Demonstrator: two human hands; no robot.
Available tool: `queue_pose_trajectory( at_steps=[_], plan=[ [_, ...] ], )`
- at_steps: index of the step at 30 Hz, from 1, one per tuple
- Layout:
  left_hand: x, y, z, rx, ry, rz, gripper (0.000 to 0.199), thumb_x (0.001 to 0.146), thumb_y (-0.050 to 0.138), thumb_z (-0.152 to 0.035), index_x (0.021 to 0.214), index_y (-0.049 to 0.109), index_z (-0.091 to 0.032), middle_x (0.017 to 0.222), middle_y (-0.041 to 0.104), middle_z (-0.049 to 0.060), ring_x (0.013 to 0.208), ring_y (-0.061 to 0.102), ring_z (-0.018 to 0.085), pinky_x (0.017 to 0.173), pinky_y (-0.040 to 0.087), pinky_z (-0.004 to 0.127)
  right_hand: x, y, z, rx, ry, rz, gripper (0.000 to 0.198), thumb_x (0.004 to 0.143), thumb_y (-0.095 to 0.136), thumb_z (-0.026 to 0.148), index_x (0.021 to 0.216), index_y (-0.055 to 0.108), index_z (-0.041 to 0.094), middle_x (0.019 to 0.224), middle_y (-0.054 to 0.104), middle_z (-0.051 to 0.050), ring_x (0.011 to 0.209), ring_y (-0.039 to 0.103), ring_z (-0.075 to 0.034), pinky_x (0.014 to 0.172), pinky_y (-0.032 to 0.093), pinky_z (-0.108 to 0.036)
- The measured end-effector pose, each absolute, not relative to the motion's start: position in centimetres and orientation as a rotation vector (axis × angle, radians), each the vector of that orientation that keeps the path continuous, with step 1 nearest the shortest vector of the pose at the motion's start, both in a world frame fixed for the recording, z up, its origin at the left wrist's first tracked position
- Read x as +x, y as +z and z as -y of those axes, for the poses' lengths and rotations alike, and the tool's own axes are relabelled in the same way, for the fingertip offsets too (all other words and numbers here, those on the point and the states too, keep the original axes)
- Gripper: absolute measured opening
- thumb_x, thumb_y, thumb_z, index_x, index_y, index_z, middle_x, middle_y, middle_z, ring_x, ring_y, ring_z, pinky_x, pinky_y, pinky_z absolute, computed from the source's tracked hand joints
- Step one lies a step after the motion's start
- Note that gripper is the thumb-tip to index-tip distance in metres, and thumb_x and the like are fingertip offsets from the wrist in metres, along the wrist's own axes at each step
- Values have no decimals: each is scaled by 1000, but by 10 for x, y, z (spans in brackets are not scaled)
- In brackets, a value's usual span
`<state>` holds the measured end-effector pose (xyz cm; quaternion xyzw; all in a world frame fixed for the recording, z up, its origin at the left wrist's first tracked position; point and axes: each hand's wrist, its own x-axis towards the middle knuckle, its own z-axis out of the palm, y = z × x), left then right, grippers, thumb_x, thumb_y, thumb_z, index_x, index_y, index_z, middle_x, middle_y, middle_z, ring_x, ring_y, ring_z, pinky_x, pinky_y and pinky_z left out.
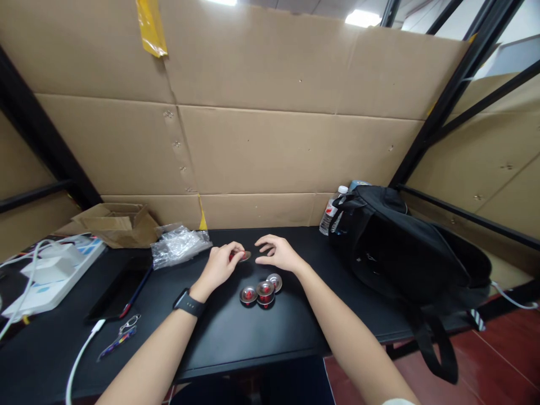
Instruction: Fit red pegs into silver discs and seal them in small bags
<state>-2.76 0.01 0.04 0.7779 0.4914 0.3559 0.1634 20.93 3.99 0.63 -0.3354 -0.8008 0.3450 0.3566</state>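
My left hand (223,263), with a black watch (189,302) on the wrist, pinches a small round silver disc with a red middle (244,256) just above the black table. Across from it, my right hand (276,253) has its fingers apart and curved, with nothing in them. Nearer to me lie several more such discs: one at the left (248,295), one on top of a small stack (265,288), and one leaning behind it at the right (275,282). The fingers of my left hand partly hide the disc they hold.
Left on the table (236,343) are a cardboard box (122,225), crumpled clear plastic (179,247), a dark tablet (120,288), a key ring (120,340) and a white power strip (54,275). A water bottle (331,214) and black backpack (405,253) stand right. Cardboard (253,152) walls the back.
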Motion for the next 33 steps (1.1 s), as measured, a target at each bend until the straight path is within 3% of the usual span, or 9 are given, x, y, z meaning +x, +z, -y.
queue_pose_trajectory(
  at_steps=[2,3,9,16,21,23,28,33],
  plan=[
    [-22,-2,1,2148,1064,-1333,20,97,51,-37,97,65,-23,92,75,2,84,70,18,84,49,30,206,3,-38,-829,1015,2048,70,61,91,37,125,64,27,126,65,-8,98,71,-22,74,57,-29],
    [-18,-4,1,2115,1084,-1302,20,97,51,-38,98,64,-23,93,75,2,85,70,19,83,50,30,204,1,-37,-821,1044,2040,75,60,91,37,128,62,28,126,66,-7,98,72,-22,76,58,-29],
    [-10,-12,3,1934,1195,-1168,23,97,50,-40,102,60,-21,99,73,5,93,70,19,81,51,28,186,-3,-27,-826,827,1995,40,73,79,30,111,70,23,105,72,-5,87,70,-17,73,56,-27],
    [-17,-2,4,2124,1080,-1322,24,101,42,-39,104,59,-22,92,72,2,78,65,17,84,46,32,190,6,-27,-759,862,1897,41,73,76,31,113,71,22,112,69,-7,89,69,-17,73,59,-28],
    [-48,2,-3,2357,944,-1600,19,95,55,-38,95,68,-25,103,74,5,105,60,26,96,37,41,229,14,-48,-1027,538,2067,36,68,80,24,104,76,24,103,74,-5,89,69,-19,82,54,-30],
    [-62,2,-6,2418,837,-1596,16,91,61,-37,89,72,-26,103,74,6,106,59,28,95,37,41,248,12,-59,-1195,473,2124,33,66,82,23,98,77,25,92,76,-3,83,69,-19,79,52,-28],
    [-67,10,-1,2453,739,-1445,16,87,66,-36,95,74,-26,105,73,6,103,60,27,95,40,40,271,-2,-74,-1352,517,2203,29,63,85,27,91,79,23,81,76,-3,75,68,-19,69,47,-25],
    [-39,19,17,2470,530,-908,16,86,70,-40,95,78,-30,96,75,3,96,64,22,92,44,33,273,-6,-77,-1287,612,2253,34,59,88,28,91,79,23,81,76,-1,74,67,-18,70,47,-26]
  ],
)
